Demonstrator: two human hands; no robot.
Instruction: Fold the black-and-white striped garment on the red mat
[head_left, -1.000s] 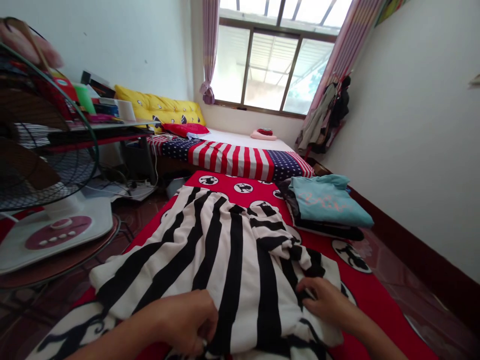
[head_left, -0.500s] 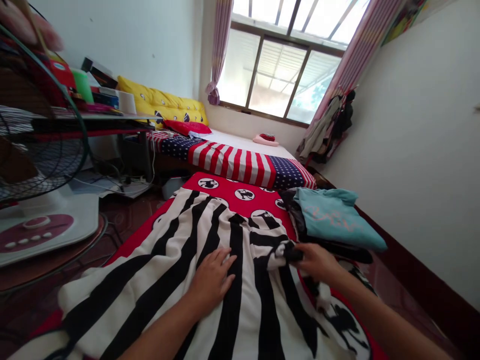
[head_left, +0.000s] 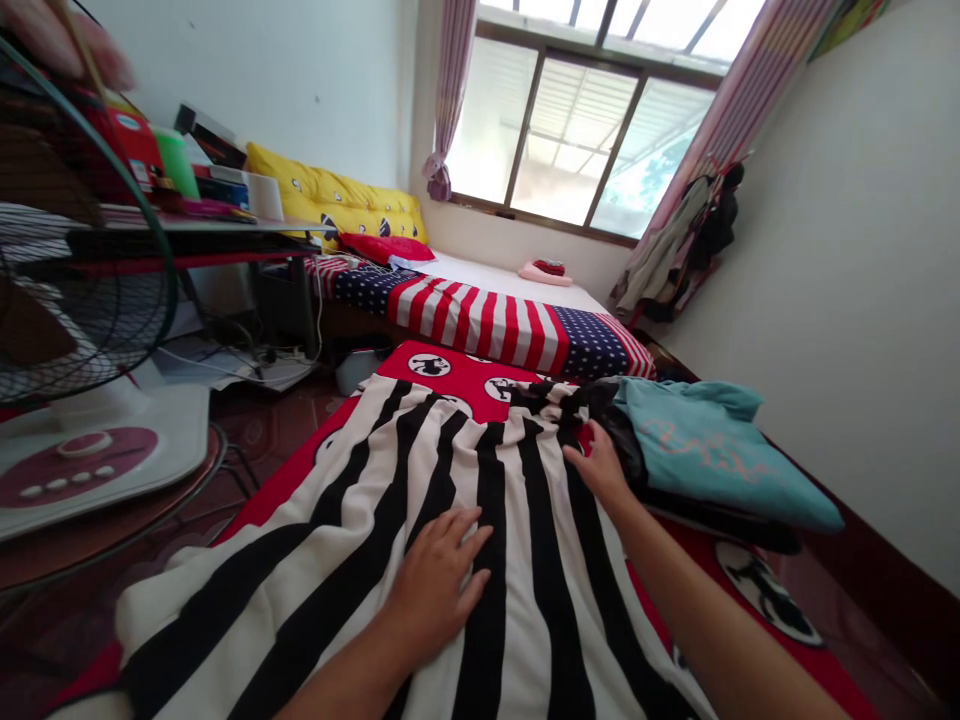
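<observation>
A black-and-white striped dress (head_left: 517,580) lies spread over a red cloth with round black-and-white prints (head_left: 428,365). My left hand (head_left: 439,570) rests flat on the middle of the dress, fingers a little apart. At the dress's upper right edge is my right hand (head_left: 602,468), thumb and forefinger apart, with nothing visible between them. Just beyond it, a bunched striped end of the dress (head_left: 551,400) lies across the top, against the folded pile. That pile has a light blue folded garment (head_left: 697,445) on top and dark clothes beneath it.
A fan (head_left: 82,440) stands on a round stool at the left, beside a cluttered desk (head_left: 225,228). Behind the cloth is a bed with a flag-patterned sheet (head_left: 480,320). Clothes (head_left: 686,235) hang by the right wall, near the window (head_left: 562,135).
My right hand has moved the bunched striped end away from me, up to the dress's top edge, and let it go. My left hand has stayed on the dress.
</observation>
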